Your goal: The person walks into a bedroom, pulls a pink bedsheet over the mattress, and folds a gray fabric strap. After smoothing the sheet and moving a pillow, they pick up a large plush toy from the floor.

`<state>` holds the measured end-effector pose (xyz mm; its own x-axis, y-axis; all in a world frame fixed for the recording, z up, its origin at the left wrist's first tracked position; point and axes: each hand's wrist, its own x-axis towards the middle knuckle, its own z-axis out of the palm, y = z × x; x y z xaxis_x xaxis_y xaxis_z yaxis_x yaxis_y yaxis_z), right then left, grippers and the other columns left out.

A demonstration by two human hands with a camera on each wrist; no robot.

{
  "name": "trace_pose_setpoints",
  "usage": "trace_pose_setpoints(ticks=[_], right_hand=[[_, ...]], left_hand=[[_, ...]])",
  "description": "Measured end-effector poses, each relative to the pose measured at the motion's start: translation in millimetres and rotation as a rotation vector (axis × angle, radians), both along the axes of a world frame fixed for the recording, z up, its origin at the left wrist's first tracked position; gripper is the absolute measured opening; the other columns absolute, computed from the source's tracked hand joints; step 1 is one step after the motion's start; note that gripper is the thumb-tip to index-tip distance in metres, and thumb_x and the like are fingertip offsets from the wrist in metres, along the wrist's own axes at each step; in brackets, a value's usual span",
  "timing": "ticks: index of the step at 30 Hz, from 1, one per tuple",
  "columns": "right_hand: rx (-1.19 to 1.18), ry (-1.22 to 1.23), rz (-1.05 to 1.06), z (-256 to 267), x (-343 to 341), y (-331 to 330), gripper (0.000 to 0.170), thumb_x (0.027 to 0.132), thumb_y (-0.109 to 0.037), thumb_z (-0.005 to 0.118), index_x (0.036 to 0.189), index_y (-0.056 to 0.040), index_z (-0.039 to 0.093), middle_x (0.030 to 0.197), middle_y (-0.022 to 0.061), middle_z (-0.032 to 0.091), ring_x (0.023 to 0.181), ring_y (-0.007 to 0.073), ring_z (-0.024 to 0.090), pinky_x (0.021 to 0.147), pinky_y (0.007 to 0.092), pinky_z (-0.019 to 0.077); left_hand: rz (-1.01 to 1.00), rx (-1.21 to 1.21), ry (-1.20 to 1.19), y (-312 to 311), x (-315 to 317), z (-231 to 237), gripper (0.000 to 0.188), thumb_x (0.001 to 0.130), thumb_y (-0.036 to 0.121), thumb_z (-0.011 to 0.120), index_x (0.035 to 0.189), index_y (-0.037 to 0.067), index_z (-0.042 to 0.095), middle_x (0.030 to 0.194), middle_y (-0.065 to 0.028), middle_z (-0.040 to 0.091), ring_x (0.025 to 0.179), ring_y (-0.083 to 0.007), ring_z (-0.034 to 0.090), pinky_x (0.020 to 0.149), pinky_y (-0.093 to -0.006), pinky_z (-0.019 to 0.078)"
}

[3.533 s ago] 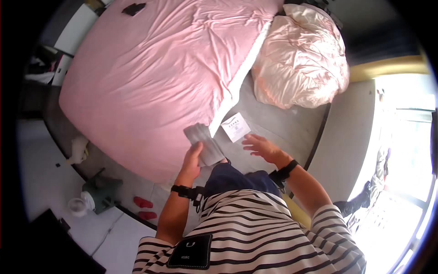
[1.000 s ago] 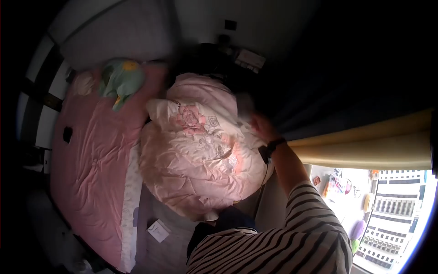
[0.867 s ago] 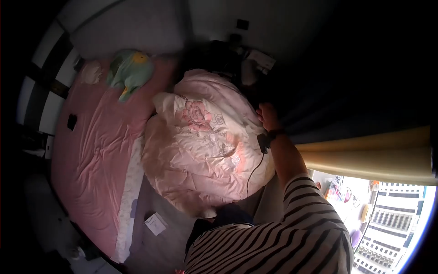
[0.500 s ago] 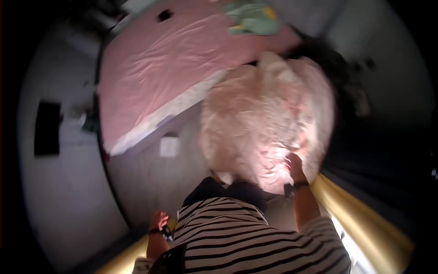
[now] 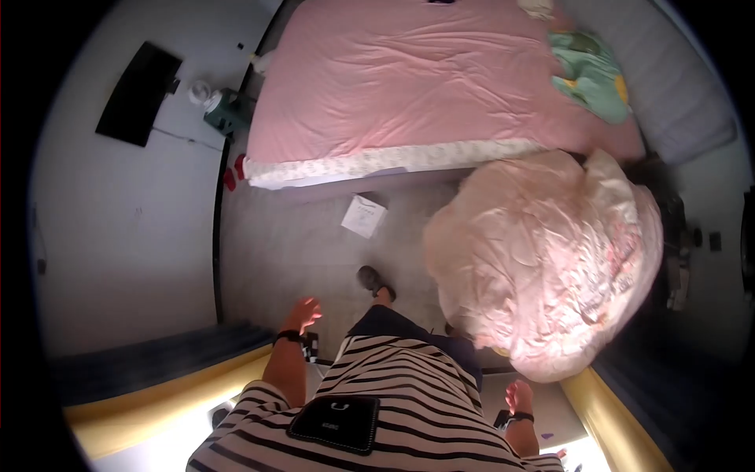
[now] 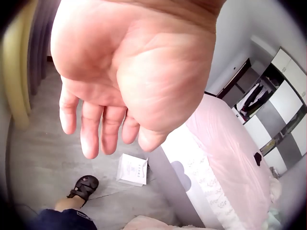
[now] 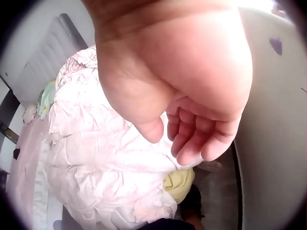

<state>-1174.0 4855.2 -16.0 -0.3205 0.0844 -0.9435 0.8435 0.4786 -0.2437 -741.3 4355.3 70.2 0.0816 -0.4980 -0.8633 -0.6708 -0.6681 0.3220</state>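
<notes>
My left hand [image 5: 303, 315] hangs over the floor at the left of the body, palm bare and fingers loosely bent in the left wrist view. Nothing is in it. On the right, my right hand [image 5: 519, 397] is down near the lower edge of a big bundled pink duvet [image 5: 543, 252]; its fingers [image 7: 187, 143] curl loosely around nothing. The duvet, pale with a flower print, is heaped beside the bed. A white paper bag [image 5: 364, 215] lies on the floor between the bed and the person's sandalled foot [image 5: 376, 282].
A bed [image 5: 409, 86] with a pink sheet spans the top of the head view, a green plush-like cushion [image 5: 590, 75] on it. Red slippers [image 5: 234, 173] and a green stand [image 5: 228, 112] are by its left end. Yellow-edged dark curtains [image 5: 173, 385] hang behind.
A grey folded cloth-like thing, first in the left hand, then in the right, was let go beyond the duvet. The right hand drew back, and the view turned toward the bed's side.
</notes>
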Motion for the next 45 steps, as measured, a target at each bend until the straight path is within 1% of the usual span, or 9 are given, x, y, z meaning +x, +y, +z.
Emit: trace_pose_setpoints(ticks=[8,10,15,17,28,32,39,44,45], right_hand=[[0.068,-0.059,0.151,50,121,-196,0.011,0.086,-0.026,0.050,0.086,-0.0151,0.051,0.067,-0.0021,0.050,0.055,0.0096,0.050,0.046,0.0250,0.0395],[0.077,-0.160,0.401,46,131,-244,0.021,0.086,-0.029,0.051,0.100,-0.0137,0.054,0.081,0.0009,0.057,0.071,0.0127,0.056,0.063,0.0322,0.0450],[-0.114,-0.013,0.359,56,121,-376,0.018,0.086,-0.024,0.052,0.099,-0.0131,0.052,0.080,0.0007,0.055,0.066,0.0112,0.054,0.050,0.0215,0.0395],[-0.132,0.071,0.399,78,116,-432,0.027,0.085,-0.025,0.053,0.108,-0.0111,0.051,0.087,0.0025,0.057,0.073,0.0133,0.055,0.056,0.0248,0.0418],[-0.101,0.089,0.854,9,64,-644,0.029,0.083,-0.028,0.055,0.106,-0.0096,0.053,0.089,0.0047,0.061,0.073,0.0135,0.057,0.058,0.0271,0.0428],[-0.183,0.127,0.788,23,63,-728,0.030,0.085,-0.029,0.055,0.109,-0.0127,0.052,0.088,0.0029,0.061,0.070,0.0115,0.057,0.058,0.0259,0.0431],[0.008,0.232,0.502,54,154,-767,0.025,0.084,-0.026,0.053,0.105,-0.0131,0.052,0.087,0.0017,0.058,0.071,0.0107,0.054,0.056,0.0242,0.0406],[0.369,-0.181,0.497,133,290,-770,0.024,0.083,-0.027,0.050,0.102,-0.0127,0.052,0.083,0.0023,0.057,0.072,0.0122,0.055,0.059,0.0276,0.0429],[0.352,-0.129,0.482,137,309,-756,0.027,0.082,-0.028,0.052,0.103,-0.0114,0.054,0.082,0.0024,0.059,0.070,0.0126,0.057,0.059,0.0299,0.0442]], left_hand=[[0.168,0.007,0.138,-163,120,-54,0.044,0.086,0.038,0.047,0.123,0.014,0.041,0.104,-0.0032,0.057,0.085,-0.0178,0.058,0.075,-0.0359,0.0425],[0.223,-0.034,0.108,-180,152,-49,0.039,0.088,0.037,0.045,0.120,0.014,0.043,0.104,-0.0029,0.057,0.084,-0.0169,0.057,0.073,-0.0356,0.0416],[0.338,0.004,0.022,-226,213,-73,0.033,0.088,0.040,0.043,0.112,0.017,0.046,0.106,-0.0020,0.057,0.086,-0.0157,0.057,0.072,-0.0364,0.0412],[0.326,0.096,-0.036,-232,233,-93,0.032,0.088,0.040,0.043,0.109,0.016,0.047,0.105,-0.0025,0.057,0.087,-0.0161,0.057,0.073,-0.0370,0.0416],[0.479,0.023,0.035,-319,226,-62,0.035,0.088,0.041,0.043,0.112,0.016,0.046,0.107,-0.0022,0.056,0.089,-0.0156,0.055,0.078,-0.0370,0.0404],[0.492,0.037,0.023,-377,242,-48,0.034,0.089,0.040,0.043,0.113,0.016,0.045,0.104,-0.0013,0.057,0.087,-0.0159,0.056,0.077,-0.0361,0.0404],[0.410,0.151,-0.012,-541,320,-115,0.034,0.086,0.039,0.049,0.109,0.014,0.049,0.096,-0.0015,0.058,0.079,-0.0147,0.055,0.071,-0.0352,0.0418],[0.232,-0.031,0.019,-687,351,-167,0.035,0.084,0.036,0.052,0.100,0.005,0.053,0.084,-0.0026,0.054,0.067,-0.0146,0.050,0.064,-0.0334,0.0410],[0.131,-0.145,-0.025,-709,364,-202,0.042,0.084,0.038,0.053,0.103,0.000,0.051,0.086,-0.0088,0.057,0.079,-0.0198,0.054,0.072,-0.0350,0.0429]])
